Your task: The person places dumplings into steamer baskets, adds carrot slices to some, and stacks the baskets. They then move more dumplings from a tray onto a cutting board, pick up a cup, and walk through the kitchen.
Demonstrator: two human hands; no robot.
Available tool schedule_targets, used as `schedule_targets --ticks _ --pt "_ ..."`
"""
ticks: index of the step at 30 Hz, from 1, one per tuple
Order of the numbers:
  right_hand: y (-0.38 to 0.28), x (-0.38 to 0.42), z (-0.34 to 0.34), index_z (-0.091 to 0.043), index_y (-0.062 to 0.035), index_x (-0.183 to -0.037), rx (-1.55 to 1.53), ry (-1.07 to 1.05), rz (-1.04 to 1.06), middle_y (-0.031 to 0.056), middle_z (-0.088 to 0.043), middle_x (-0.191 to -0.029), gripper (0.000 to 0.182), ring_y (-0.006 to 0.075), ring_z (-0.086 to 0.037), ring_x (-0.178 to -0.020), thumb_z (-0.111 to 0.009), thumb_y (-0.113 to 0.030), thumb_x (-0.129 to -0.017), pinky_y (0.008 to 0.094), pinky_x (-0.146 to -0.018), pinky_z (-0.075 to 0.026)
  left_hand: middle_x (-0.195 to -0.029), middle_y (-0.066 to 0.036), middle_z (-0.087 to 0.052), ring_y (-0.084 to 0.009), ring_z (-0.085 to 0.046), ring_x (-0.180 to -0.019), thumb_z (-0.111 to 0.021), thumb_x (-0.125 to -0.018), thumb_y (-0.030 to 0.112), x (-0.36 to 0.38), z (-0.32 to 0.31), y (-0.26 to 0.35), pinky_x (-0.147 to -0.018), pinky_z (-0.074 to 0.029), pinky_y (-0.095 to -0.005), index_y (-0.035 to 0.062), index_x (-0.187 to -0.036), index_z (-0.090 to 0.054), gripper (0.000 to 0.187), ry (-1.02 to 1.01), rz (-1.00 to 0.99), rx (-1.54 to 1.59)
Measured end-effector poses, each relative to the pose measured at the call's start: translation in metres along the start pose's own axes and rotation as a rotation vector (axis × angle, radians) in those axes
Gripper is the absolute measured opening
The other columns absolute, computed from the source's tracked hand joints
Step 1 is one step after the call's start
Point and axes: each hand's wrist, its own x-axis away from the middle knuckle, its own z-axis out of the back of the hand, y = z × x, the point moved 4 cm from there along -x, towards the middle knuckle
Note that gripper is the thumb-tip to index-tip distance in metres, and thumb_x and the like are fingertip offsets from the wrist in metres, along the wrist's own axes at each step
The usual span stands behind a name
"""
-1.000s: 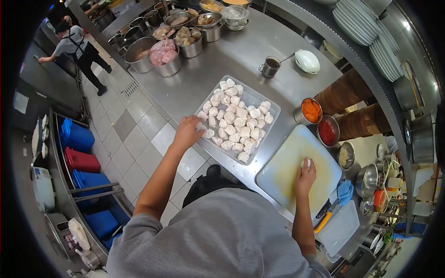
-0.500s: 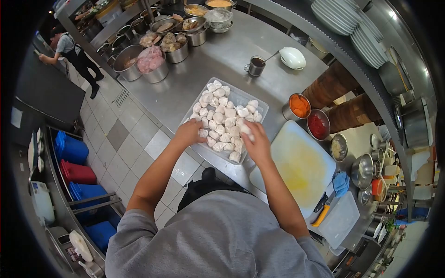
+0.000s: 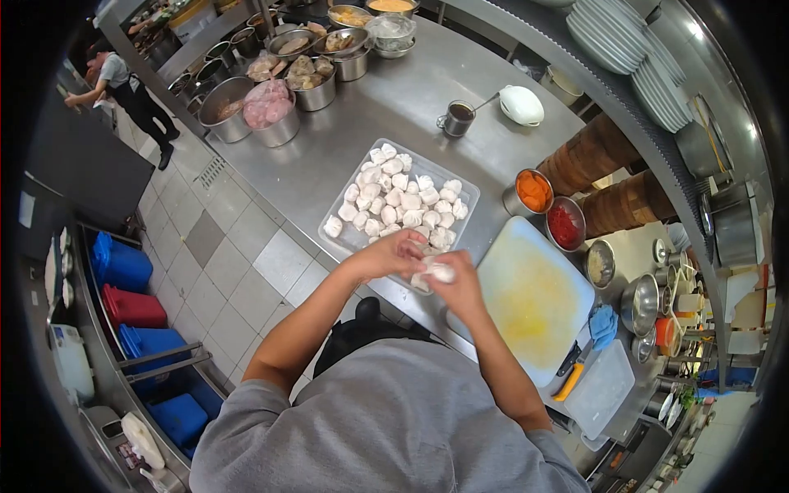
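Observation:
A clear plastic tray (image 3: 467,187) on the steel counter holds many white dumpling-like pieces (image 3: 393,197). Over its near edge, my right hand (image 3: 457,283) is closed around a white piece (image 3: 441,271). My left hand (image 3: 393,256) is just beside it, fingers curled and close to the same pieces; whether it grips one is hard to see. One white piece (image 3: 333,227) lies apart at the tray's left side. Both hands cover part of the near end of the tray.
Right of the tray are a stained cutting board (image 3: 534,296), a yellow-handled knife (image 3: 569,382) and a bowl of orange slices (image 3: 533,191). A glass mug (image 3: 457,119) and metal pots (image 3: 275,123) stand behind. A person (image 3: 127,94) stands at far left.
My left hand has moved right from the tray's left side to the near edge. My right hand has come down toward me. Pieces in the tray have shifted.

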Motion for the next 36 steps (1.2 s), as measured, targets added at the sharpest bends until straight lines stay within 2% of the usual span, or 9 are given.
schedule_targets --ticks 3,9,12,14,17,19,22,30,36 --pt "0.030 0.020 0.056 -0.056 -0.0050 -0.133 -0.746 0.190 -0.515 0.0073 -0.063 -0.105 0.047 0.0214 -0.067 -0.094 -0.073 -0.008 -0.089 0.0357 -0.080 -0.057 -0.120 -0.010 -0.062 -0.0148 -0.064 -0.096 -0.075 -0.088 0.012 -0.032 0.032 0.008 -0.083 -0.052 -0.0289 0.0043 -0.130 -0.057 0.046 0.231 -0.170 -0.380" --pt "0.035 0.058 0.215 -0.052 -0.0045 -0.131 -1.254 0.692 -0.267 0.0116 -0.062 -0.119 0.041 0.0214 -0.067 -0.094 -0.058 -0.033 -0.103 0.0308 -0.069 -0.059 -0.122 -0.018 -0.058 -0.0342 -0.063 -0.106 -0.074 -0.088 0.029 -0.078 0.056 0.013 -0.091 -0.051 -0.0419 0.0102 -0.127 -0.062 0.045 0.493 -0.279 -1.052" --pt "-0.002 0.070 0.253 -0.054 -0.0066 -0.131 -0.855 0.881 -0.153 0.0123 -0.062 -0.124 0.035 0.0242 -0.067 -0.095 -0.060 -0.026 -0.102 0.0299 -0.070 -0.057 -0.121 -0.019 -0.055 -0.0386 -0.062 -0.108 -0.075 -0.085 0.031 -0.079 0.051 0.014 -0.092 -0.051 -0.0455 0.0097 -0.120 -0.062 0.043 0.504 -0.116 -1.060" --pt "-0.023 0.079 0.258 -0.054 -0.0058 -0.131 0.044 1.129 -0.049 0.0128 -0.058 -0.130 0.034 0.0228 -0.065 -0.097 -0.061 -0.021 -0.102 0.0280 -0.072 -0.056 -0.119 -0.019 -0.054 -0.0382 -0.063 -0.104 -0.076 -0.082 0.030 -0.074 0.052 0.010 -0.090 -0.051 -0.0453 0.0089 -0.115 -0.062 0.042 0.530 -0.118 -1.025" --pt "0.026 0.085 0.208 -0.058 -0.0032 -0.129 0.772 0.852 0.035 0.0132 -0.056 -0.126 0.039 0.0266 -0.055 -0.113 -0.070 -0.012 -0.092 0.0398 -0.090 -0.049 -0.113 -0.019 -0.054 -0.0380 -0.063 -0.096 -0.075 -0.080 0.024 -0.060 0.052 0.013 -0.084 -0.051 -0.0461 0.0071 -0.103 -0.058 0.034 0.588 -0.303 -0.971" --pt "0.111 0.095 0.146 -0.064 -0.0121 -0.131 0.557 0.498 -0.280 0.0168 -0.054 -0.132 0.046 0.0350 -0.052 -0.119 -0.074 -0.013 -0.086 0.0455 -0.102 -0.043 -0.104 -0.016 -0.055 -0.0361 -0.062 -0.089 -0.074 -0.077 0.019 -0.046 0.048 0.018 -0.078 -0.050 -0.0459 0.0066 -0.096 -0.054 0.031 0.643 -0.309 -0.980" --pt "0.107 0.101 0.119 -0.065 -0.0129 -0.132 0.835 0.333 -0.192 0.0177 -0.052 -0.137 0.046 0.0381 -0.052 -0.118 -0.074 -0.014 -0.086 0.0463 -0.100 -0.045 -0.098 -0.013 -0.057 -0.0344 -0.062 -0.088 -0.074 -0.077 0.015 -0.028 0.061 0.015 -0.076 -0.050 -0.0451 0.0070 -0.094 -0.054 0.028 0.679 -0.264 -1.045" --pt "0.128 0.068 0.101 -0.064 -0.0078 -0.117 -0.002 0.408 -0.466 0.0103 -0.067 -0.112 0.027 0.0222 -0.064 -0.103 -0.068 -0.007 -0.090 0.0354 -0.092 -0.050 -0.120 -0.015 -0.060 -0.0328 -0.059 -0.109 -0.075 -0.081 0.016 -0.010 0.063 0.011 -0.089 -0.050 -0.0413 0.0094 -0.114 -0.059 0.037 0.730 -0.366 -1.073" --pt "0.017 -0.048 0.004 -0.063 -0.0060 -0.121 -0.173 0.108 -0.203 0.0146 -0.063 -0.125 0.031 0.0291 -0.062 -0.115 -0.068 -0.016 -0.092 0.0399 -0.094 -0.052 -0.150 -0.016 -0.047 -0.0366 -0.050 -0.128 -0.072 -0.089 0.032 -0.043 0.050 0.015 -0.106 -0.042 -0.0453 0.0169 -0.145 -0.051 0.062 0.564 -0.359 -1.305"
